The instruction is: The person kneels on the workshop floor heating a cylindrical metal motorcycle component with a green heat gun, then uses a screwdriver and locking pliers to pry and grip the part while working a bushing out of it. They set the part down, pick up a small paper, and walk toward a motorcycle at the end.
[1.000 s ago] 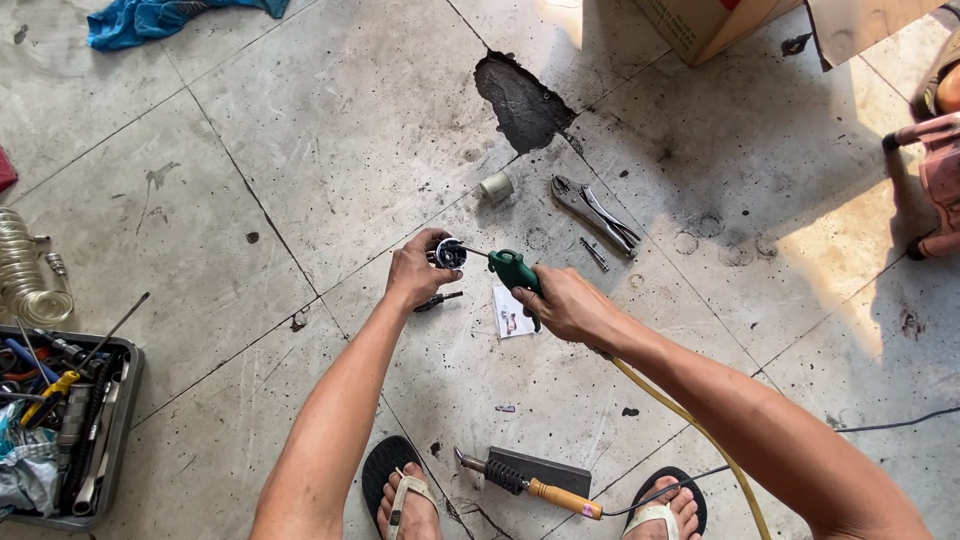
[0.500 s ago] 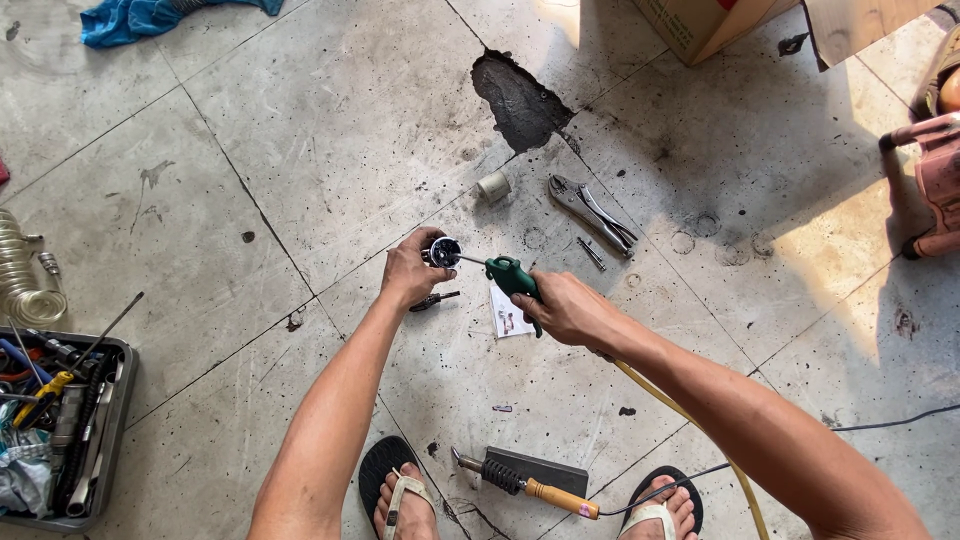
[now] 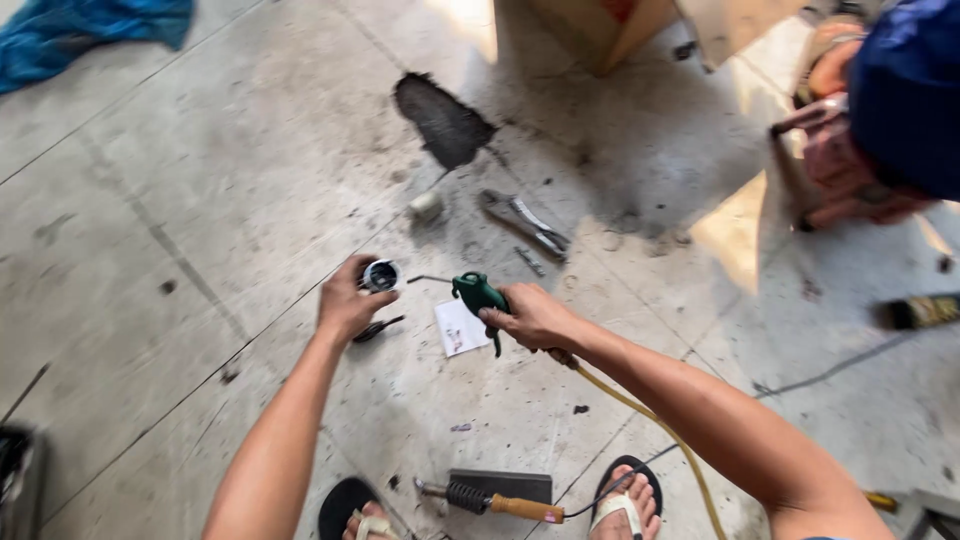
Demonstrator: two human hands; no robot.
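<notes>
View swung left; right hand grips green air gun, seemingly plastic.

Paper slip on floor between hands; pliers beyond, soldering iron nearer feet.

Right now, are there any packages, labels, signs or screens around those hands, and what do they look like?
Small paper slip: flat on the floor under the green air gun, white rectangle with reddish marks.
Cardboard box: top edge of view, brown, only partly seen.
No signs or screens visible.
</notes>
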